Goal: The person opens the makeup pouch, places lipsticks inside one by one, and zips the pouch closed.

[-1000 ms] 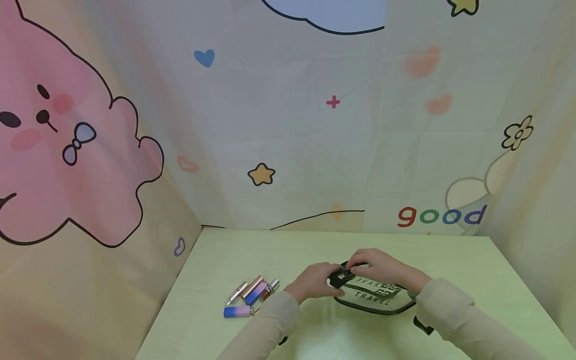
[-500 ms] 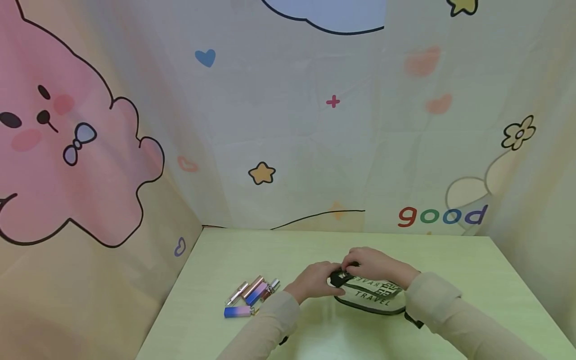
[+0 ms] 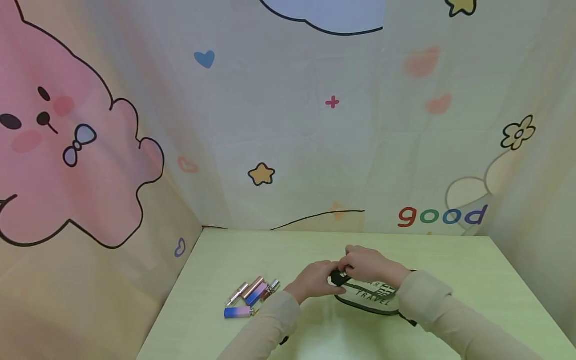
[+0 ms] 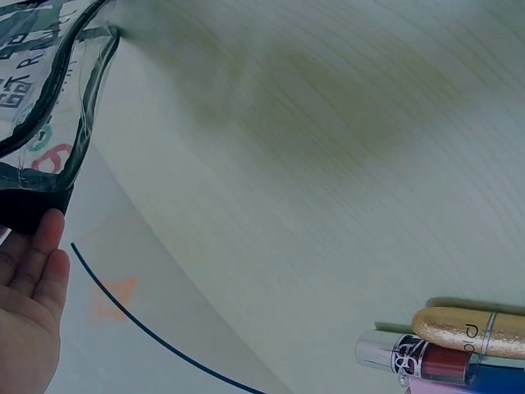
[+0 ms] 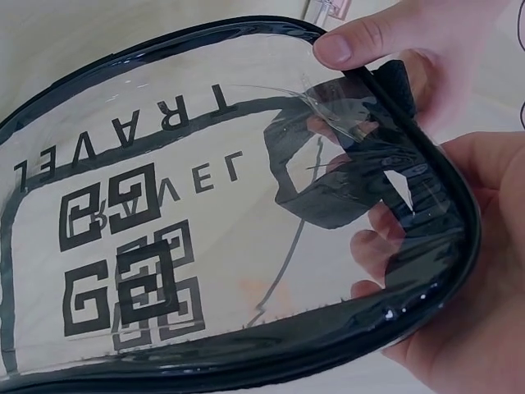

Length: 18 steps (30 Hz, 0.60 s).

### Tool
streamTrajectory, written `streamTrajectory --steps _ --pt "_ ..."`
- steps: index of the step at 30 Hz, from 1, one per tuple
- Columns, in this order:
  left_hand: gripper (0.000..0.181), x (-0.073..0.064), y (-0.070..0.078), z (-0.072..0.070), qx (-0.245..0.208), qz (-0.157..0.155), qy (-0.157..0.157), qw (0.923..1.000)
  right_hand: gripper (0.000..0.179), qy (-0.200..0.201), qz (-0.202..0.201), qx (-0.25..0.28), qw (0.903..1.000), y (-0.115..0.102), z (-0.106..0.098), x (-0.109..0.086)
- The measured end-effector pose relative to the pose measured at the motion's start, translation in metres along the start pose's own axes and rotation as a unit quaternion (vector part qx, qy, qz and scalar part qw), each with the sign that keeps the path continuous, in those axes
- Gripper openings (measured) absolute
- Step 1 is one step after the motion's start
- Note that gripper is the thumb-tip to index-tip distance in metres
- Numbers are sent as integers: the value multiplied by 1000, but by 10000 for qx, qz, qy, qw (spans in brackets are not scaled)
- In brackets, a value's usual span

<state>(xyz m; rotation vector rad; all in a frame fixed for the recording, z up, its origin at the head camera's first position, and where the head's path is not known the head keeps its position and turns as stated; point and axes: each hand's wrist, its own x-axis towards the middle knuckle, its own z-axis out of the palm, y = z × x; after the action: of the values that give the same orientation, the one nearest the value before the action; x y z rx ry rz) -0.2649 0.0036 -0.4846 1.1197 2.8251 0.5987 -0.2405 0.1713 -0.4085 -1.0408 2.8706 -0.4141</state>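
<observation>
A clear travel pouch [image 3: 371,297] with black trim and "TRAVEL" lettering is held tilted over the table. My left hand [image 3: 315,280] grips its left end at the black tab, thumb on the near side. Against the top edge at that same end, my right hand [image 3: 366,263] pinches with curled fingers; what exactly lies between the fingertips is hidden. From the right wrist view, the left thumb presses the pouch [image 5: 205,205] near its corner, while right-hand fingertips show through the clear plastic. The left wrist view catches the left hand [image 4: 33,304] at the black tab.
Several lipstick and lip gloss tubes lie on the table left of the hands: a blue-pink one [image 3: 238,312] in front, a rose-gold one [image 3: 253,287] and a dark red one [image 3: 270,289] behind. A printed cloth [image 3: 292,125] hangs behind the table [image 3: 216,250].
My right hand has slid left along the pouch's top edge, closer to the left hand, its sleeve now covering more of the pouch's right end. The left hand and the tubes have stayed put.
</observation>
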Motion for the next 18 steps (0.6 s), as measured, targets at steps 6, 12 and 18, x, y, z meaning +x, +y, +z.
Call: streamTrajectory --steps 6,12,18 --pt "37 1 0 1 -41 -80 43 10000 18 -111 281 -461 9985 -4 2 1" --pt "34 3 1 2 -63 -132 136 9998 19 -227 338 -818 9958 -1 3 0" --pt "35 6 3 2 78 -55 240 9997 21 -392 407 -896 9944 0 1 0"
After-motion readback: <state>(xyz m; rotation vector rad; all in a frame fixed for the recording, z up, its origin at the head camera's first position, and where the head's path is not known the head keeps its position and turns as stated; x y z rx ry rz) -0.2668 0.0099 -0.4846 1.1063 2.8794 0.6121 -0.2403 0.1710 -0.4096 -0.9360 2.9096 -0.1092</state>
